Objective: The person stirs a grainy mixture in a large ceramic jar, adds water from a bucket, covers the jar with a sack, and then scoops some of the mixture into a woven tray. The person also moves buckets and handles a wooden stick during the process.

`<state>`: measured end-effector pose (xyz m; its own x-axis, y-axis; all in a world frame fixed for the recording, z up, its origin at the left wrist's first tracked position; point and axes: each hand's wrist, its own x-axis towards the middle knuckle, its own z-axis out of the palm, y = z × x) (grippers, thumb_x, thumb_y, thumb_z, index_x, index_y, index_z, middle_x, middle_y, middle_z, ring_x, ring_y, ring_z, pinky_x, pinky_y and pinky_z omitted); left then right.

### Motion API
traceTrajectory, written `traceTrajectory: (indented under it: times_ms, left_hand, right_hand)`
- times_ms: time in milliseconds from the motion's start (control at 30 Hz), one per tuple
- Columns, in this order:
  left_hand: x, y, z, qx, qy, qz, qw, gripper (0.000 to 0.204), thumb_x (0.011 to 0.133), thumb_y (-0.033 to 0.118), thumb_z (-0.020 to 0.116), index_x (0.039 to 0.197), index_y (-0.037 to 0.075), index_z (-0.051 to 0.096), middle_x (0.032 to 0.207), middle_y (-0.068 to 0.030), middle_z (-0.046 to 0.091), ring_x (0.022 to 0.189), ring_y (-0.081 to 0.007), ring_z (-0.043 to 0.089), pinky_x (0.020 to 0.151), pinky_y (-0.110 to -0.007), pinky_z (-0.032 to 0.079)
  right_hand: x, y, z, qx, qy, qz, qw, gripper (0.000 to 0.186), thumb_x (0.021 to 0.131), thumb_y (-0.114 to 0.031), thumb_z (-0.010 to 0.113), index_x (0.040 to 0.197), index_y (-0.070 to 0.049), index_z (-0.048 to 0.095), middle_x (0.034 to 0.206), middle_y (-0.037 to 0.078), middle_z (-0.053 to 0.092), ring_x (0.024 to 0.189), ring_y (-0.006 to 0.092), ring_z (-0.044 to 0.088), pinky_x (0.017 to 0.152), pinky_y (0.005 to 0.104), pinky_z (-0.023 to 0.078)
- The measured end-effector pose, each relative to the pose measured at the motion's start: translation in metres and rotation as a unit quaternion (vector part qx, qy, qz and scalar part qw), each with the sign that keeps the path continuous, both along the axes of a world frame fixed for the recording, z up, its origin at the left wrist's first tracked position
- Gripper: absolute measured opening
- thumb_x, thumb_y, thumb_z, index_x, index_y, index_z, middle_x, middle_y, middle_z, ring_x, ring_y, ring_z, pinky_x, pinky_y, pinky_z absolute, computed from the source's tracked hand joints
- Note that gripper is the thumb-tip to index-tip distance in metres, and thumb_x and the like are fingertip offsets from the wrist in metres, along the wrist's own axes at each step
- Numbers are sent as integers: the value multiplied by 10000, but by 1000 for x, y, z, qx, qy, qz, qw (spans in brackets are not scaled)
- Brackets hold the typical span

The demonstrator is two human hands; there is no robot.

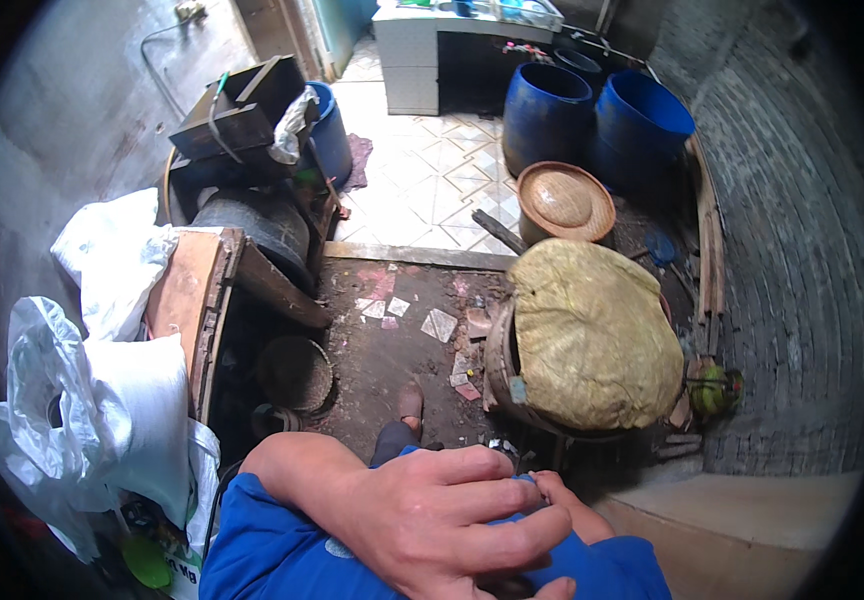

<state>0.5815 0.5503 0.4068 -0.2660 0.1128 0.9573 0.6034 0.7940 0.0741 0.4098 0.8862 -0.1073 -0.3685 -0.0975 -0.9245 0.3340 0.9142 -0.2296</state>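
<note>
My left hand [452, 520] is raised close in front of my blue shirt [262, 540], its back toward me. Its fingers are bent and apart, pointing right, with the thumb lower and separate; nothing shows between them. Behind its fingertips, my right hand [549, 487] shows only in small part, close to the left one. Most of its fingers are hidden, so what it touches cannot be made out. Beyond the hands, my foot in a brown shoe [411, 402] rests on the dirt floor [357, 370].
A large round container under a yellowish sack [597, 335] stands ahead right, near a woven lid [565, 200] and blue barrels [547, 115]. Left are white sacks [137, 400], a wooden table [184, 285] and a dark metal machine [242, 115]. A raised edge [417, 257] borders the tiled floor.
</note>
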Motion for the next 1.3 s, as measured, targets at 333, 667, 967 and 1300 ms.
traceTrajectory:
  times_ms: [333,667,967,1300]
  left_hand:
    - [26,-171,8,-27,36,95,994,381,680,51,712,1013,194,595,895,-105,590,654,-201,570,554,-302,413]
    - [-13,-264,4,-52,15,187,981,379,781,9,674,1068,227,558,866,-51,575,644,-159,555,577,-277,414]
    - [-112,-349,14,-145,8,216,966,424,757,10,667,1085,255,556,872,-54,583,630,-161,563,571,-284,404]
    - [-222,-438,15,-148,-54,110,981,446,700,33,687,1086,227,577,897,-86,596,633,-183,572,545,-302,372]
  right_hand:
    - [-22,-269,6,-113,62,370,920,523,876,-421,691,1201,-13,647,1063,174,706,971,268,679,871,366,509]
    - [-51,-388,7,-174,90,227,954,487,882,-376,695,1201,-11,650,1116,165,700,1036,267,665,914,362,500]
    - [-133,-493,-13,-182,108,261,942,449,869,-369,695,1151,-19,677,1093,169,703,1015,299,671,898,384,505]
    - [-230,-580,4,-194,140,187,953,399,856,-348,696,1097,-31,696,1041,165,715,971,297,680,861,379,509]
